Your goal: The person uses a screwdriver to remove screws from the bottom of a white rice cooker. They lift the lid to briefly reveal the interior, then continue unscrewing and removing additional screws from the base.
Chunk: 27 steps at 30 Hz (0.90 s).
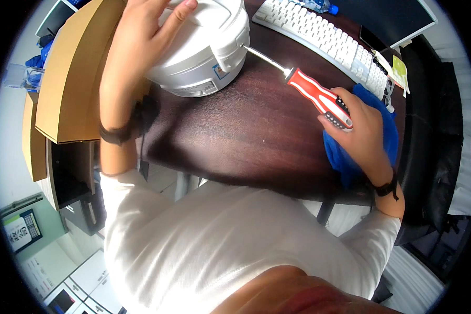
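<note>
A white round appliance [193, 83], looking like a small rice cooker with a carry handle, stands on the table's far side, left of centre. My left hand [141, 31] rests against its lid, thumb stretched out; its other fingers run past the top edge of the picture. My right hand [358, 123] is closed round the end of a screwdriver [309, 89] with a red, white and black grip. The screwdriver's metal shaft slants up to the left, and its tip meets the side of the appliance at the handle's joint.
A white keyboard [324, 39] lies at the back right before a dark monitor [392, 15]. Near my right wrist is a blue cloth [340, 157]. Cardboard boxes [78, 78] stand at the left. A clear bottle with a blue cap [319, 6] lies behind the keyboard.
</note>
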{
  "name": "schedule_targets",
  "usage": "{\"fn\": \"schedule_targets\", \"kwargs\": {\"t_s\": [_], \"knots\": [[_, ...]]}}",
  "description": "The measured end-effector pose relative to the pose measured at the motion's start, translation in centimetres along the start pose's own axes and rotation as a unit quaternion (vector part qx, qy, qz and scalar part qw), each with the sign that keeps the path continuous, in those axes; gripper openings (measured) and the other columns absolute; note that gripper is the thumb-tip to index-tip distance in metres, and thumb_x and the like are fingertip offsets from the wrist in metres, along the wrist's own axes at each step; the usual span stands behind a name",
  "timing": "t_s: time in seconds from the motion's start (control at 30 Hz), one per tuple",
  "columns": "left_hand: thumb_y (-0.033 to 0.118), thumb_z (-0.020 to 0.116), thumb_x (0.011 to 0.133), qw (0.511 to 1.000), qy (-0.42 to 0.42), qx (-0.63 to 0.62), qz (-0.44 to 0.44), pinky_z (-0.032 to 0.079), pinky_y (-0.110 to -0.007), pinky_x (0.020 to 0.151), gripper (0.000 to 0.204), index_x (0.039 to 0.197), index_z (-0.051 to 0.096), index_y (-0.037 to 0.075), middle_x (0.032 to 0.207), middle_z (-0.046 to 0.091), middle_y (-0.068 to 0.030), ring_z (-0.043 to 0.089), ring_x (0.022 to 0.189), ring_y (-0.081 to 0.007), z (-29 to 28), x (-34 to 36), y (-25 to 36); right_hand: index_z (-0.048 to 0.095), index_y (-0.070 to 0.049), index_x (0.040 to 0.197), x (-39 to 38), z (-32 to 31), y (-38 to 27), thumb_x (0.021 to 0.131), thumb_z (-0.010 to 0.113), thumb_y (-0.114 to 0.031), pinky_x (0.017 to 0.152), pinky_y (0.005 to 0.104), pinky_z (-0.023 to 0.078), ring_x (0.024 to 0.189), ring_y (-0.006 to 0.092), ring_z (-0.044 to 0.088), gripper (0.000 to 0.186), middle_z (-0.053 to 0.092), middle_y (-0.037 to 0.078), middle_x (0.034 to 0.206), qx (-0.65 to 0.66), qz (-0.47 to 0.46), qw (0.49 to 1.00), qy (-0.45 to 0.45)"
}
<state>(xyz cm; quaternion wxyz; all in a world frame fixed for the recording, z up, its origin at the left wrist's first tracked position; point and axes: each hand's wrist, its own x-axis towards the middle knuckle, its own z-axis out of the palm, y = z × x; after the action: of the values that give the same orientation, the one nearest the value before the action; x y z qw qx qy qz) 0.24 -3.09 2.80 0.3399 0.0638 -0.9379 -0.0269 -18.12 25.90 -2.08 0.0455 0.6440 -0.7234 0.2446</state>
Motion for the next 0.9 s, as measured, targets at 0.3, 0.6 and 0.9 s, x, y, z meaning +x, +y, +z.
{"fn": "schedule_targets", "kwargs": {"t_s": [0.3, 0.6, 0.9], "knots": [[0.032, 0.04, 0.097, 0.994, -0.105, 0.005, -0.013, 0.032, -0.035, 0.096, 0.036, 0.115, 0.054, 0.004, 0.109, 0.052, -0.0134, 0.046, 0.107, -0.0289, 0.9, -0.1, -1.9, 0.055, 0.003, 0.104, -0.5, 1.2, 0.6, 0.075, 0.073, -0.025, 0.055, 0.0246, 0.049, 0.062, 0.0172, 0.063, 0.044, 0.064, 0.012, 0.08, 0.167, 0.094, 0.981, -0.032], [0.026, 0.045, 0.092, 0.995, -0.095, -0.005, -0.028, 0.035, -0.039, 0.088, 0.031, 0.106, 0.054, -0.001, 0.1, 0.048, -0.0182, 0.045, 0.098, -0.0322, 0.5, 0.8, -0.3, 0.056, 0.0, 0.1, -0.3, 0.2, 1.6, 0.097, 0.036, -0.043, 0.031, 0.0198, 0.022, 0.032, 0.0033, 0.026, 0.047, 0.036, -0.005, 0.048, 0.721, 0.444, 0.493, -0.198], [0.027, 0.045, 0.092, 0.996, -0.084, -0.015, -0.024, 0.034, -0.038, 0.087, 0.031, 0.102, 0.055, -0.001, 0.099, 0.048, -0.0182, 0.045, 0.096, -0.0317, 0.4, 0.7, -0.8, 0.044, -0.002, 0.109, -0.8, 0.4, -0.6, 0.082, 0.068, -0.021, 0.046, 0.0197, 0.041, 0.051, 0.0063, 0.05, 0.041, 0.053, 0.004, 0.073, 0.415, 0.327, 0.844, -0.093]]}}
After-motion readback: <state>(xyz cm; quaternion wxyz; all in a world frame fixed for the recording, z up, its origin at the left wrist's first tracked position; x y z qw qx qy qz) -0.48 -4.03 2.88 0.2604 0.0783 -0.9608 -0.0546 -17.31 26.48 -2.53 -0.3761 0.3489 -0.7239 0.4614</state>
